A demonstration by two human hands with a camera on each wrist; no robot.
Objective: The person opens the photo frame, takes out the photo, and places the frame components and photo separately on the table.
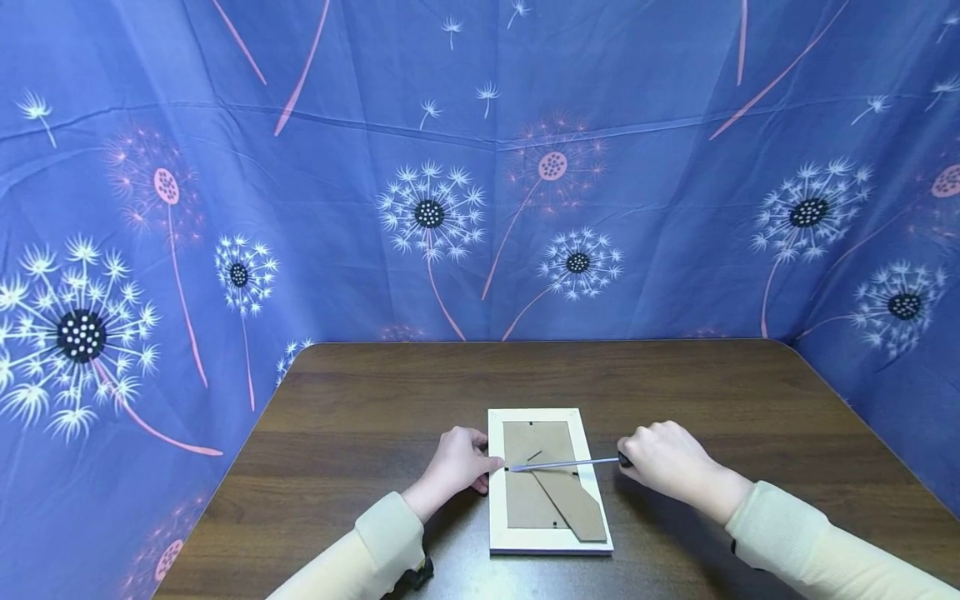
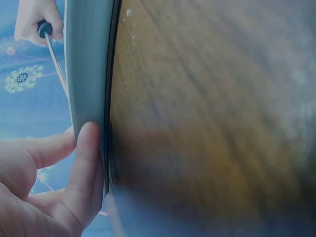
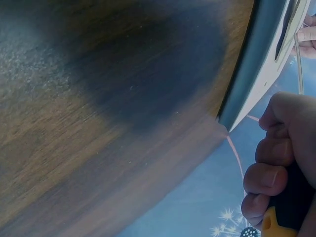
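A white picture frame lies face down on the table, its brown backing board and cardboard easel leg upward. Small dark tabs sit along the backing's edges. My left hand grips the frame's left edge, thumb on top near the left tab and fingers against the side. In my right hand is a screwdriver, fingers curled round its black and yellow handle. Its shaft crosses low over the backing, with the tip right at the left tab, beside my left thumb.
The frame lies near the front of the dark wood table. A blue cloth with a dandelion print hangs behind the table and at both sides.
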